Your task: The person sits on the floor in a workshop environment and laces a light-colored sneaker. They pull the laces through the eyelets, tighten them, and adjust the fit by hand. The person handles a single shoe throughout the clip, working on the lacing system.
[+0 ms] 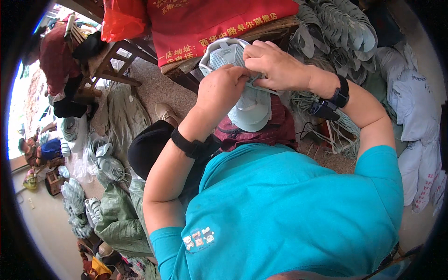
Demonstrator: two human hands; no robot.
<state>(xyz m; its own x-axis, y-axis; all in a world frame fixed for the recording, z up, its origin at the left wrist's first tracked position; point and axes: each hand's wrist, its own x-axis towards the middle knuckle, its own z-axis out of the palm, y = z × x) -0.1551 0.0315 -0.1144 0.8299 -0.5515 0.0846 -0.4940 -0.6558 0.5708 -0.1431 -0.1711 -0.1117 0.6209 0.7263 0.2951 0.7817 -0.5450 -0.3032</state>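
Note:
A pale aqua mesh shoe upper (251,113) rests over my lap, its rounded toe toward me and its pale-rimmed heel opening against the bench. My left hand (221,88) is closed in a pinch at the upper's throat, thumb and forefinger together on a light aqua shoelace. From the other side my right hand (275,65) is closed too, fingers bent over the same lacing area and pinching the lace. The hands nearly touch, and they hide most of the lace and its holes. Beneath the upper lies a dark maroon cloth (263,130).
A red printed cloth (219,23) covers the wooden bench ahead. Strung grey-green shoe parts (343,28) hang at the far right, above bundled pale cords (343,135). White sacks (413,107) stand at right. Green woven sacks (119,219) lie at left, near a wooden stool (114,60). People sit farther left.

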